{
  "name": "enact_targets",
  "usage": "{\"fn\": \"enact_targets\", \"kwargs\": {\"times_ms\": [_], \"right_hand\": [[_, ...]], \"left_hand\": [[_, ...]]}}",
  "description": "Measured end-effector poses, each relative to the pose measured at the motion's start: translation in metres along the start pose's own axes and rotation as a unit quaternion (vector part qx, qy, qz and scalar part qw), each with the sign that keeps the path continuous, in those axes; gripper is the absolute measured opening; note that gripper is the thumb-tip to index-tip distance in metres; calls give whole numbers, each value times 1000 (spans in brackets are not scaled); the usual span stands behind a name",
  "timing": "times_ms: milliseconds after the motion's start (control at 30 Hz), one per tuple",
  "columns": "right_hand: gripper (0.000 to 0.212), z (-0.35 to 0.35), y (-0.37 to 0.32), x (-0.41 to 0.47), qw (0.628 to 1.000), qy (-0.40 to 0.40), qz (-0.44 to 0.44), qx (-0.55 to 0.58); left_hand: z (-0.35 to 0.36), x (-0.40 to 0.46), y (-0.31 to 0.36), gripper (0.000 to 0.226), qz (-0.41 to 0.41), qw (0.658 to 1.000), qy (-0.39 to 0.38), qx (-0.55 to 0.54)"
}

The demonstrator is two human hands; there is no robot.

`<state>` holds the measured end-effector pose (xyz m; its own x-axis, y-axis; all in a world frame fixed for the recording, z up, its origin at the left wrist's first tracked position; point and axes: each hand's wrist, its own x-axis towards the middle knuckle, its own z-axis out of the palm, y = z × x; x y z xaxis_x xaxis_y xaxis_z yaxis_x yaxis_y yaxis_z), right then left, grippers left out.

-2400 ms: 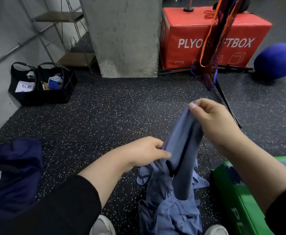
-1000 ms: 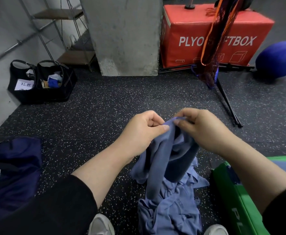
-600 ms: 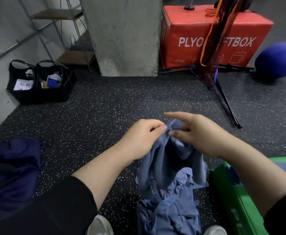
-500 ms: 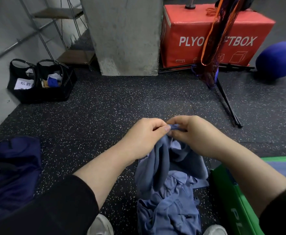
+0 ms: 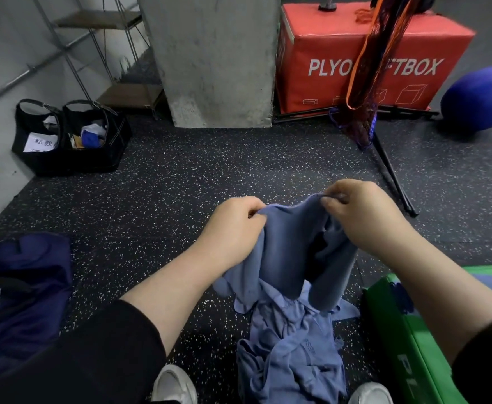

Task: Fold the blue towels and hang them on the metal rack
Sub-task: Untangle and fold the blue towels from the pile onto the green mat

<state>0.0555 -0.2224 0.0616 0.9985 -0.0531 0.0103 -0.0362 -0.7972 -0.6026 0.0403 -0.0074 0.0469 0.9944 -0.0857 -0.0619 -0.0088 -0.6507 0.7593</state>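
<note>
Fingertips of left hand (image 5: 233, 225) tucked out of sight behind blue towel (image 5: 291, 252); same with right hand (image 5: 361, 211), pinched edge covering the tips. Lower folds of towel merging into crumpled blue pile (image 5: 291, 354) at bottom centre, boundary impossible to tell. Green pad (image 5: 408, 330) cut by right and bottom edges, white lettering only partly showing. Red box (image 5: 370, 56) lettering broken mid-word by hanging orange netting (image 5: 367, 62). Blue ball (image 5: 481, 97) clipped at right edge. Navy bag (image 5: 20, 293) cut at left edge, label partly lost. Note in black baskets (image 5: 70, 135) too small to read. White shoes (image 5: 175, 386) sliced off at bottom.
</note>
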Motion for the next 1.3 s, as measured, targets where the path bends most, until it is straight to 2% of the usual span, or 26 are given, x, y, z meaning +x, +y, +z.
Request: {"fn": "enact_targets", "kwargs": {"times_ms": [67,133,200,300,333,400,500,600,700,767,833,933,1067,1300], "right_hand": [[45,-1,-6,-5,997,-64,-49,14],[66,2,-15,-11,987,-127,-98,21],[58,7,-20,-14,983,-143,-113,10],[11,14,-18,-13,989,-110,-102,-5],[8,15,-18,-13,990,-100,-96,-5],[15,16,-16,-11,994,-75,-81,-7],[15,13,-15,-9,998,-36,-50,-23],[16,9,-11,-6,999,-13,-27,-31],[18,4,-11,-5,999,-13,-21,-36],[19,2,-13,-6,999,-20,-31,-24],[20,1,-16,-8,999,-19,-38,3],[25,2,-21,-10,998,-35,-49,14],[26,3,-23,-12,997,-49,-59,25],[32,-2,-25,-15,997,-46,-40,55]], "left_hand": [[1,-3,5,20,16,999,-26,-32],[3,-5,9,21,26,998,-46,-39],[4,-6,12,23,34,996,-58,-61],[5,-6,14,23,27,994,-62,-89],[4,-5,13,22,20,994,-63,-88],[4,-5,10,19,3,996,-71,-56],[-1,-5,5,15,-24,991,-85,101],[-5,-6,0,23,-45,982,-51,175],[-7,-7,2,30,-53,995,-68,43],[-8,-10,9,24,-35,995,-87,-23],[-4,-11,13,17,-2,994,-107,-24],[8,-11,14,24,15,990,-136,-28],[18,-6,14,20,-8,994,-91,-63],[26,0,0,23,-39,996,-76,2]]}}
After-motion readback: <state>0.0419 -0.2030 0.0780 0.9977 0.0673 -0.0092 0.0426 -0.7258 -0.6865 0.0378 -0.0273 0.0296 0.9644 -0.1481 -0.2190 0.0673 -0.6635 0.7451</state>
